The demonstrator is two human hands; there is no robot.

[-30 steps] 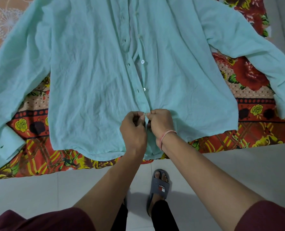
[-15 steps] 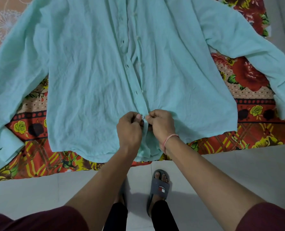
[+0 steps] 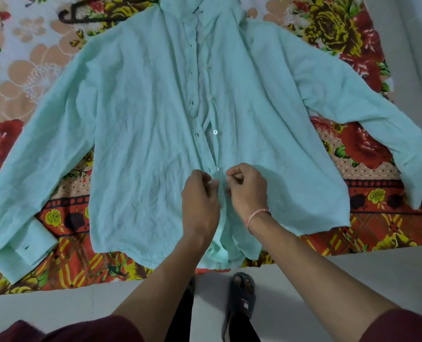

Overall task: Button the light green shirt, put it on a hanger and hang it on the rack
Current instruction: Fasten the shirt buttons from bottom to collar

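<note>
The slipper (image 3: 242, 299) on the floor by the bed's near edge carries a small red, white and blue patch with a line of writing too small to read. The light green shirt (image 3: 143, 144) is creased and lies flat on its back across the flowered bed (image 3: 378, 218). Its collar is toward the far edge, its sleeves are spread to both sides and its hem is at the near edge. The front is open above the hands, with a white button (image 3: 215, 132) showing. A dark hanger (image 3: 81, 17) lies near the far left corner. The left hand (image 3: 200, 201) and right hand (image 3: 248, 191) meet low on the front opening, each with curled fingers (image 3: 234, 172) pinching one edge of the shirt.
</note>
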